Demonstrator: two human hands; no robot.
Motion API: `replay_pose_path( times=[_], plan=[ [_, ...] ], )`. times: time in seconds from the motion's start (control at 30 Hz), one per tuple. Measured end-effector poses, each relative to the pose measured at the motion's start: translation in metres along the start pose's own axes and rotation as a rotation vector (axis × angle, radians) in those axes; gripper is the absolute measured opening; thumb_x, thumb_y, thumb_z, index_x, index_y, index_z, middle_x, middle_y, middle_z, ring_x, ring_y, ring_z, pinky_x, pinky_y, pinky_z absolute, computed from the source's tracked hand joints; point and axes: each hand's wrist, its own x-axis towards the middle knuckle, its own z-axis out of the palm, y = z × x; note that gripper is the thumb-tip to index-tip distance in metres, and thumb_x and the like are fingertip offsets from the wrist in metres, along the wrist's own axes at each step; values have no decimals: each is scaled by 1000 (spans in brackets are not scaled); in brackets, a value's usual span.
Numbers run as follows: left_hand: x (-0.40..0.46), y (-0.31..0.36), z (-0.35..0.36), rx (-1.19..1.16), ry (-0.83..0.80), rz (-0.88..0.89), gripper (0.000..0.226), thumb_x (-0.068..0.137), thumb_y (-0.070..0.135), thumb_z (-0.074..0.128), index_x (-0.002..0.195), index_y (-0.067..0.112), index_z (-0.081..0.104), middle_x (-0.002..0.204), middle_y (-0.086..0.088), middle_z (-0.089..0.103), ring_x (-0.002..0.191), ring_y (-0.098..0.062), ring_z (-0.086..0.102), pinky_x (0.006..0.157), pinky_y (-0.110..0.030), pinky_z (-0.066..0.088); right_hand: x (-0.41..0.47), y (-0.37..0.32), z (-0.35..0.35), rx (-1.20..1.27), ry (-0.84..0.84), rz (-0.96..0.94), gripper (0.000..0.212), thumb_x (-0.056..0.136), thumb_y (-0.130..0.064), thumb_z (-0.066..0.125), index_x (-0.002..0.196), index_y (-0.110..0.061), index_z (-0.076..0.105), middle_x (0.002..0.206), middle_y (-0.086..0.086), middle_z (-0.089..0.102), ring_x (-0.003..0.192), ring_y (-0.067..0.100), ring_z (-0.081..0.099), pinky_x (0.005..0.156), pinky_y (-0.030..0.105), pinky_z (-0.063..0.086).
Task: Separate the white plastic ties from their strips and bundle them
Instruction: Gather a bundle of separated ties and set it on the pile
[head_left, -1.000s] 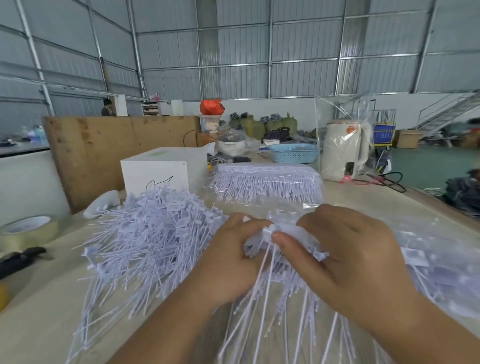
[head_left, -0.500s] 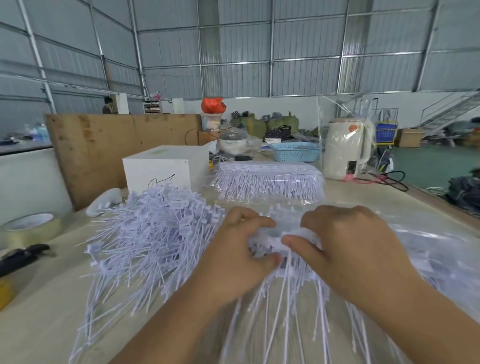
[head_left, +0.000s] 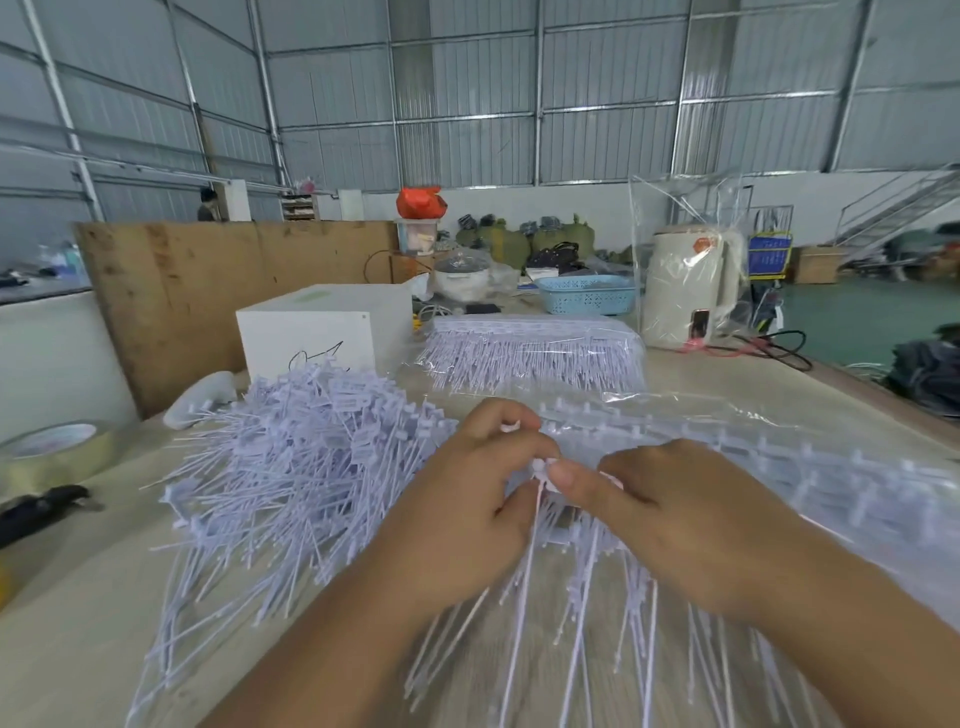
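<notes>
Both hands' fingers pinching tie strip (head_left: 545, 467), loose tie pile (head_left: 291, 467) left, bagged ties (head_left: 535, 353) behind

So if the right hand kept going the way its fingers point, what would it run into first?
Almost at once the left hand: the right hand points left at it, both pinching one white tie head. Depth looks shared, though one view can't confirm.

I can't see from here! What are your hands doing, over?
Left hand and right hand both pinching one tie. Loose ties heaped left. Nothing in the way, over.
</notes>
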Motion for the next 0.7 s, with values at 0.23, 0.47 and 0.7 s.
replay_pose_path(
  times=[0.23,0.47,0.7],
  plan=[
    [2,-5,-11,27,75,-3,32,84,-10,52,98,17,63,115,13,42,92,1,50,63,-6,33,4,3,-3,-38,-101,74,70,65,-90,30,64,-24,49,55,-5,54,52,8,51,53,30,38],
    [8,-16,-26,-42,361,-124,37,89,-3,58,91,33,62,112,9,48,105,5,49,87,-10,38,1,-5,-1,59,314,-185,47,88,-69,38,74,-25,46,50,-8,43,49,6,45,47,30,38],
    [9,-40,-36,-150,552,-353,29,94,16,60,85,43,60,103,11,44,88,-20,57,80,-51,54,-3,-14,4,72,566,-227,27,89,-42,52,100,-21,65,77,-6,63,58,12,56,51,37,51]
  ],
)
